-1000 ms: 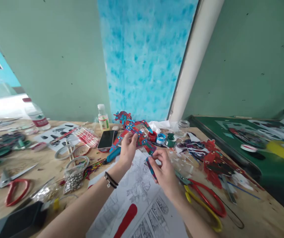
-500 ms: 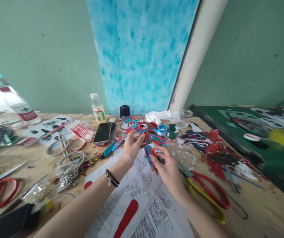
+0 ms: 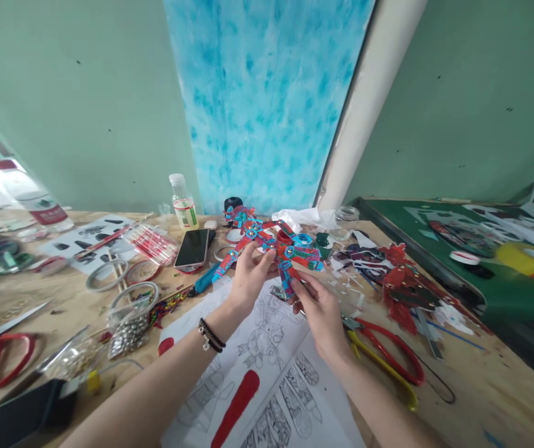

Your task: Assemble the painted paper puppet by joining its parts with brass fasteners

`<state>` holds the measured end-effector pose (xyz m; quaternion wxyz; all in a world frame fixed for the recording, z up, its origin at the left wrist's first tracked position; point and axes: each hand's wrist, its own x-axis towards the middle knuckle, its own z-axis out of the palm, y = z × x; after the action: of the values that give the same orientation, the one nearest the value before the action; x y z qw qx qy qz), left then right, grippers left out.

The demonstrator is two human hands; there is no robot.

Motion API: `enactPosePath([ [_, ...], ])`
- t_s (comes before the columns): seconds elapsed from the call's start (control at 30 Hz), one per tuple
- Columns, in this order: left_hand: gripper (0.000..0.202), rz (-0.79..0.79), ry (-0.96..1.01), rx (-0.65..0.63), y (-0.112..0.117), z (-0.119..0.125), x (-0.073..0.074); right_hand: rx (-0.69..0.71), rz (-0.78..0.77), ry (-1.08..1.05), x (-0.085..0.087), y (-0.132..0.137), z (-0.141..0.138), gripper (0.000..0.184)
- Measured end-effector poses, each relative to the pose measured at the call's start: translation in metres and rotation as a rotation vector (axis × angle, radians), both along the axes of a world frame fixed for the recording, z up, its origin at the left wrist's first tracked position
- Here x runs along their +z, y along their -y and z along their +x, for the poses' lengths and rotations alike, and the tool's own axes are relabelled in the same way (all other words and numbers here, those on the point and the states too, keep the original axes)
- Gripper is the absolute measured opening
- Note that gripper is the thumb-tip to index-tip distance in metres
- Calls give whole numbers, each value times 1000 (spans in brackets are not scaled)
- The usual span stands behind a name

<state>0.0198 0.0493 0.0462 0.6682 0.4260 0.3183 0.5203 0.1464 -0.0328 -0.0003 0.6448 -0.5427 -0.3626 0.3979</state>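
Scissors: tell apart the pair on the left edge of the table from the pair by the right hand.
The left scissors have all-red handles; the right scissors have one red, one yellow. The left pair lies far from both hands, the right pair beside the right hand. Both rest flat on the table.

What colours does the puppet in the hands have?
Mostly red with blue and teal parts, puppet; head view.

Soft daylight, edges stretched, slightly blurred

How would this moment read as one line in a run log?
left hand: holds jointed puppet | right hand: pinches its lower piece | under: printed sheets | right: scissors
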Motion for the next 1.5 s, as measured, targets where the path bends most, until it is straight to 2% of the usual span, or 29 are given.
enactPosePath([
  [0.33, 67, 79, 3, -100, 2, 2, 1, -65, -45, -120, 6, -1, -2, 51],
  [0.5, 68, 106, 1, -92, 2, 2, 1, -83, -53, -128, 9, 0, -3, 52],
  [0.77, 58, 162, -33, -34, -9, -4, 5, -49, -9, -45, 3, -1, -1, 48],
  [0.83, 57, 180, -15, -20, -14, -8, 9, -40, -2, 77, 1, -2, 3, 50],
  [1.0, 61, 191, -9, 10, -23, -19, 20, -13, 65, 557, 0, -7, 23, 48],
  [1.13, 57, 262, -51, 0, -25, -28, 32, 26, 95, 1000, 2, -5, 41, 36],
  [1.23, 49, 313, -125, -28, -28, -35, 40, 106, 41, 1287, 3, 3, 51, 29],
  [1.33, 42, 350, -168, -49, -32, -40, 43, 204, -61, 1419, 4, 10, 59, 34],
  [1.5, 39, 349, -182, 44, -37, -43, 40, 290, -102, 1518, 7, 12, 60, 27],
])
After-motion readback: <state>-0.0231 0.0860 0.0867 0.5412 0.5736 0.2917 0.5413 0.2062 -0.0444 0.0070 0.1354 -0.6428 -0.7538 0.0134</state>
